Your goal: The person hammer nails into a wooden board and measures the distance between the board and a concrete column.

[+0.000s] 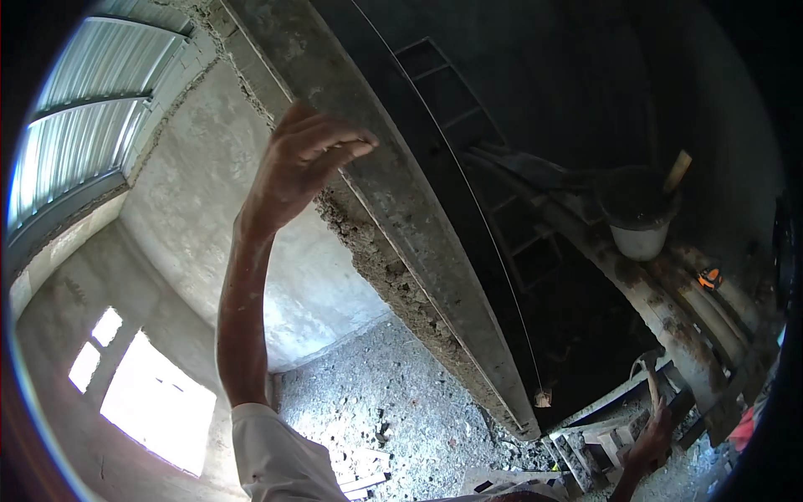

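Raised left hand (305, 171) closest of all, across the left edge of the long grey beam (418, 226), with bare forearm (245, 309) and white sleeve (280, 456) to the left of that beam. Fingers bent inward, thumb drawn close to the forefinger, so narrow at the tips; cannot tell whether pinching something thin, nor whether touching the beam or only overlapping it in view. To the right of the beam's lower end, right hand (652, 439), half in shade, fingers pointing up toward a curved grey tool (646, 361); cannot tell whether gripping it. Along the beam's right side, a thin pale string (452, 152), slanting much as the beam does, apart from the left fingertips in view, with a small pale block (544, 398) at its lower end, near the beam's foot. Down the beam's left flank, rough crumbly mortar (393, 276); farther left, a plastered wall (209, 176), bright window openings (159, 406) and corrugated sheets (92, 109). Below the beam's left side, a gravelly floor (360, 385). In the dark right of the beam, a ladder-like frame (431, 73); well beyond, a pale bucket (640, 243) with a wooden handle (678, 171) jutting out, beside long stained poles (694, 318) and an orange-and-black tape measure (710, 278).
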Motion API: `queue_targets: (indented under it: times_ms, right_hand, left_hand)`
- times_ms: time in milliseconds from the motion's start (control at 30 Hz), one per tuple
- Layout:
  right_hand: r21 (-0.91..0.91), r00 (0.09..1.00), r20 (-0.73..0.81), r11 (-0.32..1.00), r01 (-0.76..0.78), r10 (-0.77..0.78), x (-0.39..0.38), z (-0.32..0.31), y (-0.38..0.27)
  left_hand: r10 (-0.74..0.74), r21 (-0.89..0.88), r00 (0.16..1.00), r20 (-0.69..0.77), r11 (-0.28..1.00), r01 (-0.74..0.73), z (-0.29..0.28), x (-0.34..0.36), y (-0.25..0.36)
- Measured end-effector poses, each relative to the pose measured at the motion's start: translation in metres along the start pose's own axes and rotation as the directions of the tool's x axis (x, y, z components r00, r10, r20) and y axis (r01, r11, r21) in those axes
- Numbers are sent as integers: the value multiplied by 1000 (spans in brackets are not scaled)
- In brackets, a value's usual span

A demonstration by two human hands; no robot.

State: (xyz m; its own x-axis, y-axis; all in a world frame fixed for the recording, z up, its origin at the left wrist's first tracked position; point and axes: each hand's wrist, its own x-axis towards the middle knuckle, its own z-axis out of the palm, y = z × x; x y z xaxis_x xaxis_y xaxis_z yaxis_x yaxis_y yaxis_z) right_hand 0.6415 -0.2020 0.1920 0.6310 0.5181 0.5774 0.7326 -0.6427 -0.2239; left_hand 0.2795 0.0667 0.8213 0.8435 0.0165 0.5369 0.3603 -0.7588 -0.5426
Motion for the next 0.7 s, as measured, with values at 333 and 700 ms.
queue_targets:
  times_ms: [333,700]
  right_hand:
    - [299,991,-108,953,-43,78,3,-56,-40]
    - [873,912,397,263,-410,105,-26,-140,-180]
  left_hand:
    - [60,52,997,40,997,-62,-5,-8,7]
    - [151,15,984,93,988,-153,6,-29,6]
